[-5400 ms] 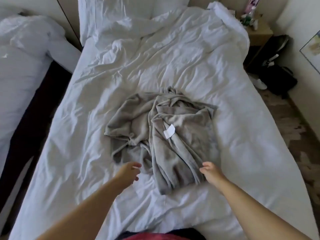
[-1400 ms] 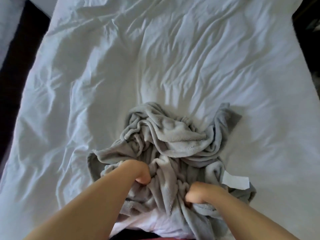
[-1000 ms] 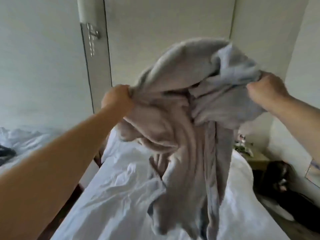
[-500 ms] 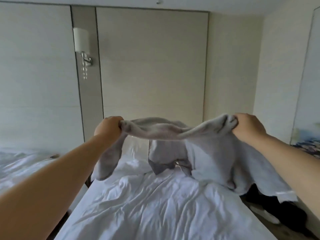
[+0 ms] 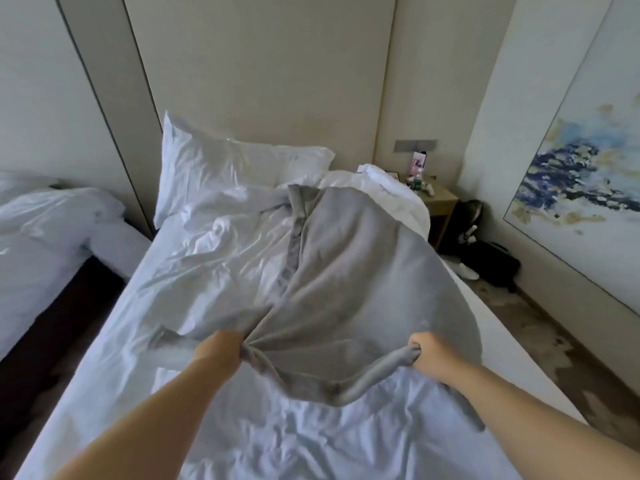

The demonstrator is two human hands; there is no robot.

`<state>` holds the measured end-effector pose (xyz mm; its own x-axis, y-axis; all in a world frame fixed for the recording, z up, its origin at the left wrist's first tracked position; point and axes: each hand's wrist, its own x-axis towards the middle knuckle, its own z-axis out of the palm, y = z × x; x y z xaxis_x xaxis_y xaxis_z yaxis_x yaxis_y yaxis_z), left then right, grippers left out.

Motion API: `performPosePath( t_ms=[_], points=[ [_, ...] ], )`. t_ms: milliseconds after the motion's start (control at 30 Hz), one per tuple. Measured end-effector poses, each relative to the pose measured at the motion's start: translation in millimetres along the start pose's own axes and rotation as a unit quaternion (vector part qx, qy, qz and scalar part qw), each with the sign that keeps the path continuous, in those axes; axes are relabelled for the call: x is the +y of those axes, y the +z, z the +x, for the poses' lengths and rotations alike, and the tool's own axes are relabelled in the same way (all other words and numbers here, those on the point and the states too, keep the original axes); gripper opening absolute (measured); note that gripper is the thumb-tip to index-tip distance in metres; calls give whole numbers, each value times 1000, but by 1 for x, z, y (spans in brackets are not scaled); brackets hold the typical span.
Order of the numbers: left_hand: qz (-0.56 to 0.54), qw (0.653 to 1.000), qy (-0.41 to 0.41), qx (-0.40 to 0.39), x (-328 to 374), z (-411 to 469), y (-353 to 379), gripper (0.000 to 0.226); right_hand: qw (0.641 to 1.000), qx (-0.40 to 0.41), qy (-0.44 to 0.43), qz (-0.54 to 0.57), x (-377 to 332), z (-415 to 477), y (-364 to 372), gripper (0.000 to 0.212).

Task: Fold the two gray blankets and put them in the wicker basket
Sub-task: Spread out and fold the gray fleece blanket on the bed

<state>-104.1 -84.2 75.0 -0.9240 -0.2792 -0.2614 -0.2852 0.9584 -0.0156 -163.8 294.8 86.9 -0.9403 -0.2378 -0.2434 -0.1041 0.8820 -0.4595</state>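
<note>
A gray blanket [image 5: 360, 285] billows out over the white bed [image 5: 207, 278], stretching away from me toward the pillows. My left hand [image 5: 221, 348] grips its near edge in a fist, and my right hand [image 5: 424, 353] grips the same edge further right. Between the two hands the edge sags in a loop. A small gray flap lies on the sheet left of my left hand. Only one blanket can be told apart. No wicker basket is in view.
White pillows [image 5: 221, 168] lean against the headboard wall. A second bed [image 5: 45, 237] stands to the left across a dark gap. A wooden nightstand [image 5: 438, 202] with small items and a black bag [image 5: 491, 261] on the floor are to the right.
The blanket, held high and bunched between my hands before, has been flung forward and lowered; it now spreads over the bed. Both hands dropped and kept their grip.
</note>
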Motion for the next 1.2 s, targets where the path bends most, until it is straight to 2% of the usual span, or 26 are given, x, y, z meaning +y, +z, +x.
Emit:
performPosePath(
  t_ms=[167, 300, 400, 500, 567, 667, 767, 833, 900, 1000, 1100, 1200],
  points=[
    [-13, 995, 3, -96, -4, -86, 110, 30, 991, -117, 68, -9, 38, -87, 97, 37],
    [-42, 979, -9, -197, -7, -159, 166, 28, 970, -203, 127, -39, 42, -145, 149, 29],
    [-101, 950, -7, -295, -13, -193, 190, 19, 965, -214, 149, -29, 32, -172, 177, 24],
    [-216, 921, -84, -314, -20, -210, 208, 17, 954, -248, 165, -3, 28, -195, 209, 14],
    [-328, 874, -181, -311, -24, -215, 218, 15, 945, -272, 180, 9, 32, -211, 227, 12],
    [-497, 755, -325, -279, -23, -216, 226, 9, 935, -292, 199, 38, 44, -227, 241, 14],
    [-631, 627, -392, -234, -17, -203, 230, 9, 924, -263, 263, 88, 65, -230, 243, 20],
    [-686, 562, -413, -207, -12, -189, 231, 7, 905, -205, 342, 147, 80, -223, 237, 12],
    [-721, 513, -424, -192, -7, -175, 234, 6, 861, -110, 436, 239, 96, -215, 229, 11],
    [-758, 454, -435, -174, -4, -155, 238, 19, 752, -7, 538, 381, 120, -200, 219, 16],
    [-779, 418, -447, -138, -4, -135, 243, 24, 652, 37, 561, 508, 141, -183, 216, 22],
    [-782, 411, -454, -116, -3, -115, 246, 22, 571, 95, 540, 610, 157, -164, 217, 27]
  ],
)
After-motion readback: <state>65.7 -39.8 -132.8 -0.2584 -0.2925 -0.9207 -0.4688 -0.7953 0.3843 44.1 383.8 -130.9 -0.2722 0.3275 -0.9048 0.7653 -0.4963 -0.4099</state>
